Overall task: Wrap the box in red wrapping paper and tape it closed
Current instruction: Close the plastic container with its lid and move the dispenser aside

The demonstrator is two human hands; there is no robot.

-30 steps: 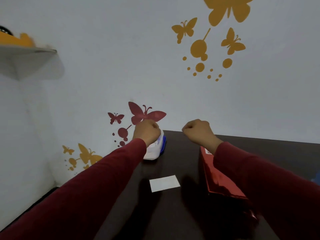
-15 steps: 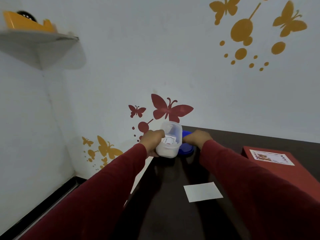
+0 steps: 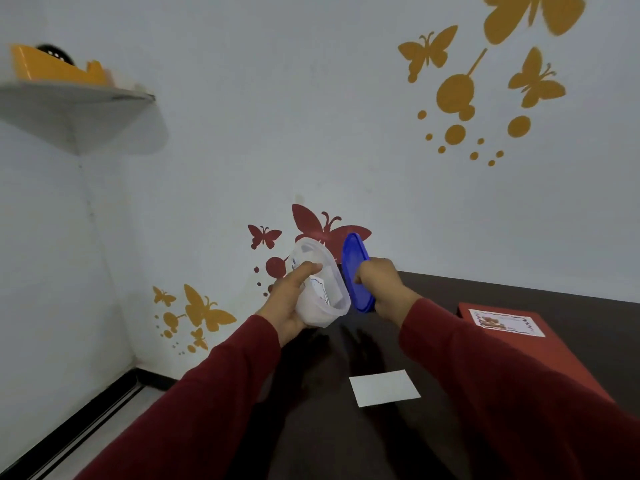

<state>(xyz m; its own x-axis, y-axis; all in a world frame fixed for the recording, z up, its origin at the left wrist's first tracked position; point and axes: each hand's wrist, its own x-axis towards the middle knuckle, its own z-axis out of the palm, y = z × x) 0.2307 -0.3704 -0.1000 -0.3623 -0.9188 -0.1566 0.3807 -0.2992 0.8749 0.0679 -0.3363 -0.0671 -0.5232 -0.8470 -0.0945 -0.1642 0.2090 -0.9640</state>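
The left hand (image 3: 287, 303) grips a translucent white container (image 3: 320, 284) held above the dark table (image 3: 346, 445), thumb over its rim, fingers wrapped under its base; the open mouth tilts toward the camera, with white paper inside. Just right of those fingers, nearly touching the rim, the right hand (image 3: 381, 285) clenches an upright blue lid (image 3: 356, 268). Below the right fingers a white card (image 3: 383, 388) lies flat. Well right of them, the red box (image 3: 540, 355) rests on the table, bearing a printed label (image 3: 504, 322).

Pale walls (image 3: 277, 133) carry orange and red butterfly decals (image 3: 460, 95). A white corner shelf (image 3: 76, 109) hangs upper left. The dark table (image 3: 346, 427) meets the wall.
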